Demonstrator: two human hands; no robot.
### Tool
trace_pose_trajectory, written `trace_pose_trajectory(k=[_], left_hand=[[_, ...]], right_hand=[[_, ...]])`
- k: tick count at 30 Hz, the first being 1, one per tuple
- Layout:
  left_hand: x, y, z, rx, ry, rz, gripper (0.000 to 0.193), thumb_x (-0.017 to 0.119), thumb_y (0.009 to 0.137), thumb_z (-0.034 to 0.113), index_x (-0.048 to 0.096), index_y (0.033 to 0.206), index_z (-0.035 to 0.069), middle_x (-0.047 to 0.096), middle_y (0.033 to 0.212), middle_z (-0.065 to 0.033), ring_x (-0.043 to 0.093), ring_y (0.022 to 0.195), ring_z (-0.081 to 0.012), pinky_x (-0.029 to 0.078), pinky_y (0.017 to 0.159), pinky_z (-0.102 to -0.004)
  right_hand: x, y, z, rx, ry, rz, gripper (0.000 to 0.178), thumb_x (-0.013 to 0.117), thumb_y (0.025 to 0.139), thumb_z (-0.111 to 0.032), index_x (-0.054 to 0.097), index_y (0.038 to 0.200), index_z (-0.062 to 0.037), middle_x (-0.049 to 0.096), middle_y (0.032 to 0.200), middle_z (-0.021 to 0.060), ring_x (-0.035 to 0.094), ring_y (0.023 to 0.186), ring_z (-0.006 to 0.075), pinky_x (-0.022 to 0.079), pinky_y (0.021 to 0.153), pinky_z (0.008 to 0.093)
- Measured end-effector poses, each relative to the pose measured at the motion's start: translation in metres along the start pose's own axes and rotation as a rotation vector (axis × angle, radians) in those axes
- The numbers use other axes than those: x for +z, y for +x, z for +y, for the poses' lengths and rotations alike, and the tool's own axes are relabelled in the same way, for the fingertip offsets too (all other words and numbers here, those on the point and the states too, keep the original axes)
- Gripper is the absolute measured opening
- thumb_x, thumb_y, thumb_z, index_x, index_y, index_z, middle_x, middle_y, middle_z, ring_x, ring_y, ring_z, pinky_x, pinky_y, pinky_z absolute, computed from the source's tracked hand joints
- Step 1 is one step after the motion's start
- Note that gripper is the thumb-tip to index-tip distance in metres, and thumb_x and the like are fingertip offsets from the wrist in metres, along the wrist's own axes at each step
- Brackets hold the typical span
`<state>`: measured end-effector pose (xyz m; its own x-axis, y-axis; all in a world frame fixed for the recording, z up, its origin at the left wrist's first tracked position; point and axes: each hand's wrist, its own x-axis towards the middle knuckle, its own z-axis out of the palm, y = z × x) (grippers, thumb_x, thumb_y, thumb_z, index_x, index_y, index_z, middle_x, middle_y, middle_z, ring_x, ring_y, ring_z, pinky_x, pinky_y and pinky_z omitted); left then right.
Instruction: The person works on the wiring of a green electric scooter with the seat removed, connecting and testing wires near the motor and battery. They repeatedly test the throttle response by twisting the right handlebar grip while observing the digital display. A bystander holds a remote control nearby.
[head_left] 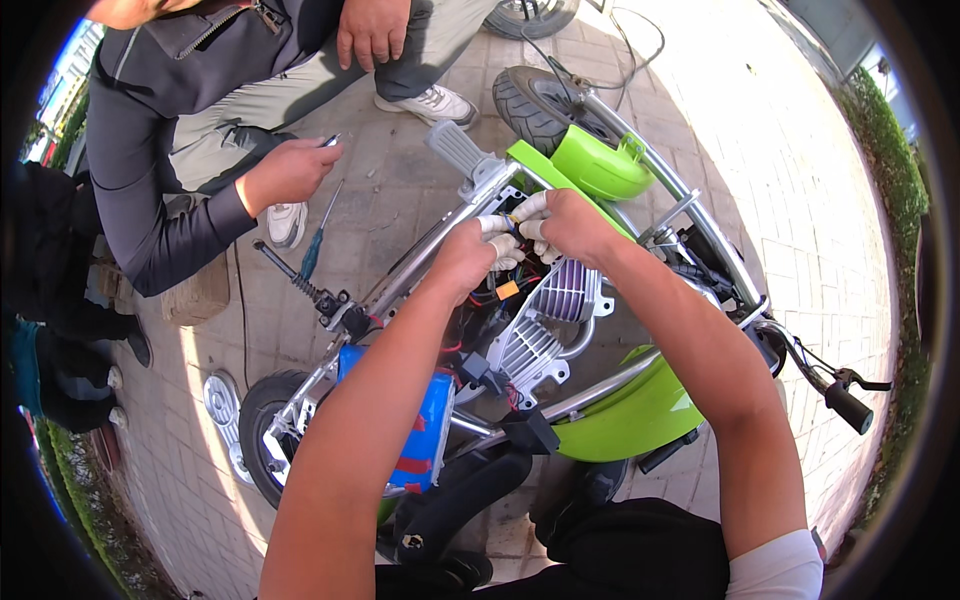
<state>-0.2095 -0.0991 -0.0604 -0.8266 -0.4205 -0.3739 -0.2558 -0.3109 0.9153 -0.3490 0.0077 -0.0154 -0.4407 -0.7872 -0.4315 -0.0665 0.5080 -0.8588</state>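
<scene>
Left hand (465,255) and right hand (572,225), fingertips taped white, both pinch wires (512,222) at scooter (620,415) frame. Screwdriver (317,243) on paving.

Both forearms are seen bare from the elbow down to the hands. White tape or bandage wraps are worn on several fingers of the left hand (470,255) and of the right hand (570,225), mostly about the fingertips and knuckles. Well behind the right hand, up the arm, the edge of a white short sleeve (775,570) is visible. Dark trousers (640,550) are worn below, between the two arms.
</scene>
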Motion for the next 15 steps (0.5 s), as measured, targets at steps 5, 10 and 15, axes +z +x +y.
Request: trace_pose_trajectory(k=[5, 10, 15], left_hand=[[-0.003, 0.002, -0.003, -0.021, 0.003, 0.002, 0.027, 0.062, 0.092, 0.002, 0.061, 0.117, -0.006, 0.069, 0.095, -0.0113, 0.067, 0.080, -0.0153, 0.053, 0.070, -0.0273], [-0.001, -0.001, 0.004, -0.013, 0.080, 0.000, 0.027, 0.061, 0.092, 0.002, 0.060, 0.117, -0.006, 0.068, 0.098, -0.0121, 0.067, 0.082, -0.0163, 0.054, 0.072, -0.0281], [-0.005, -0.001, 0.006, -0.094, 0.013, -0.073, 0.026, 0.059, 0.094, 0.002, 0.056, 0.118, -0.005, 0.066, 0.103, -0.0116, 0.066, 0.088, -0.0187, 0.055, 0.078, -0.0300]], right_hand=[[0.002, -0.002, 0.001, -0.033, -0.016, -0.023, 0.020, 0.065, 0.085, 0.000, 0.068, 0.104, 0.0036, 0.067, 0.081, 0.0080, 0.062, 0.065, 0.0140, 0.052, 0.057, 0.0294], [0.001, -0.008, 0.002, -0.157, -0.126, -0.073, 0.027, 0.064, 0.084, 0.000, 0.065, 0.111, 0.0059, 0.068, 0.086, 0.0092, 0.063, 0.072, 0.0157, 0.052, 0.064, 0.0299], [0.004, 0.000, 0.011, -0.171, -0.253, -0.046, 0.027, 0.062, 0.082, 0.002, 0.066, 0.108, 0.0063, 0.068, 0.087, 0.0104, 0.063, 0.073, 0.0164, 0.052, 0.067, 0.0302]])
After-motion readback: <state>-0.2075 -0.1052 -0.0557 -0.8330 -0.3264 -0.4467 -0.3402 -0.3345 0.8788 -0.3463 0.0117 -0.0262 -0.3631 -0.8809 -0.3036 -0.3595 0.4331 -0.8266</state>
